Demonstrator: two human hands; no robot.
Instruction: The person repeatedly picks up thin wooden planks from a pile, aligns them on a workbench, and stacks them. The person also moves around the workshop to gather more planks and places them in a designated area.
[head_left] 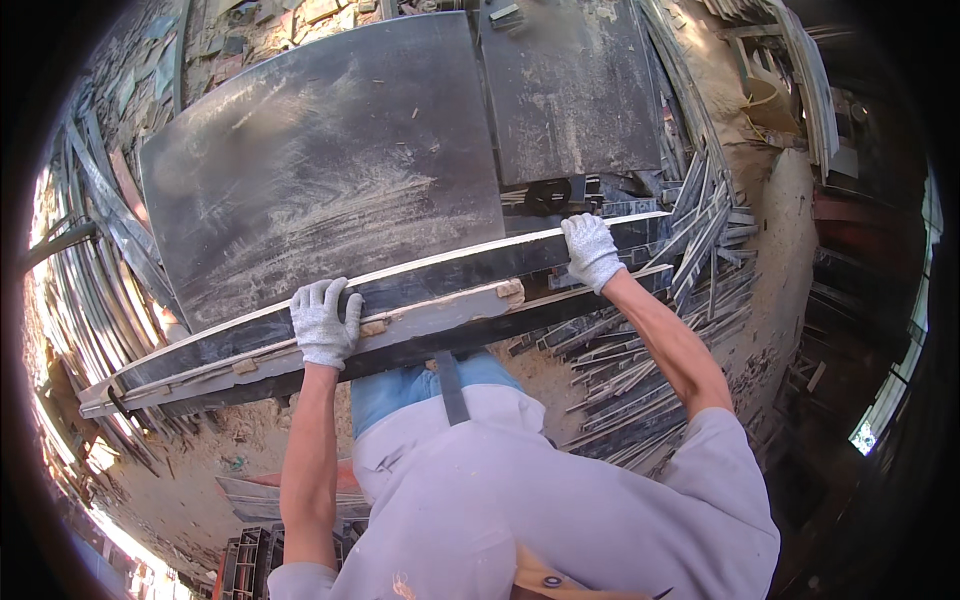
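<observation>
Board (450, 276) is pinched by left grip (325, 322) and right grip (592, 252); probably stiff, kinda heavy, best held wide along its edge.

The left glove (323, 325) and right glove (592, 252) are matt knitted cloth, speckled pale grey. The long plywood strip (450, 278) has a smooth black face and a raw, pale wood edge. A grey batten (440, 318) looks matt, with a rough, unfinished wooden block (511, 292) on it. The dark tabletop (330, 150) is smooth, dulled by scuffs and powdery dust; whether metal or coated board cannot be told. The shirt (580, 500) is soft matt cloth, the jeans (385, 396) faded denim.
</observation>
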